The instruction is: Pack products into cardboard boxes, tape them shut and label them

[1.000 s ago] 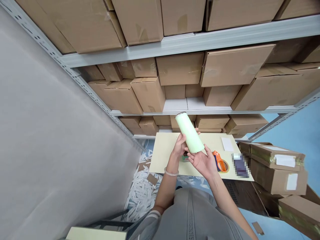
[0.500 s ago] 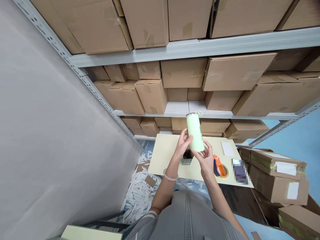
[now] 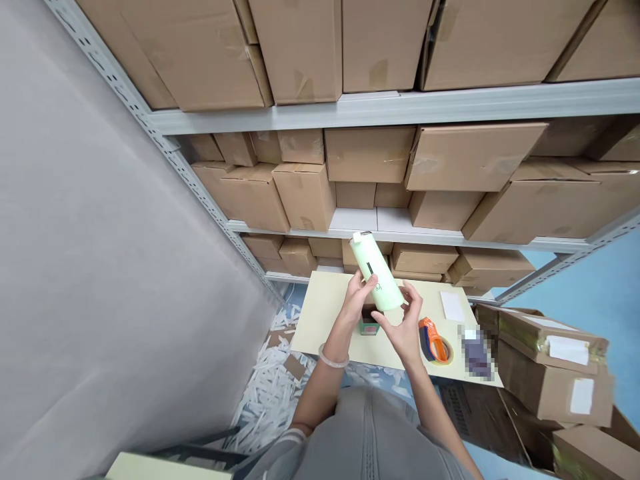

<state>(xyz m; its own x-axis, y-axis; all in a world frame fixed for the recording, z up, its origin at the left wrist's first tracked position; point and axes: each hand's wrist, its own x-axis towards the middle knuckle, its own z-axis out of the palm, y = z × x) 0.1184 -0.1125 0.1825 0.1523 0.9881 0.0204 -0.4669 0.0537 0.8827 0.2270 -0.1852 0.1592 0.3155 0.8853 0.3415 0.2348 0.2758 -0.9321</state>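
A pale green tumbler (image 3: 377, 272) is held tilted above the table, its lidded top leaning to the left and away from me. Dark printing shows on its side. My left hand (image 3: 356, 299) is closed around its left side, with the thumb across the front. At the base, my right hand (image 3: 406, 328) has its thumb under the bottom and its fingers curled at the right edge. Below the tumbler stands a small open green box (image 3: 370, 329), partly hidden by the tumbler and hands.
On the cream table (image 3: 320, 313) lie an orange tape dispenser (image 3: 436, 340), a tape roll (image 3: 445, 353), a white card (image 3: 452, 306) and a blurred phone (image 3: 477, 353). Shelves (image 3: 370, 110) of cardboard boxes rise behind. Cartons (image 3: 555, 380) are stacked at right; paper strips (image 3: 273, 393) litter the floor.
The tumbler has turned in my hands, so its printing now faces me and its top leans left. The cord loop seen at its lid is out of sight. The view has shifted slightly.
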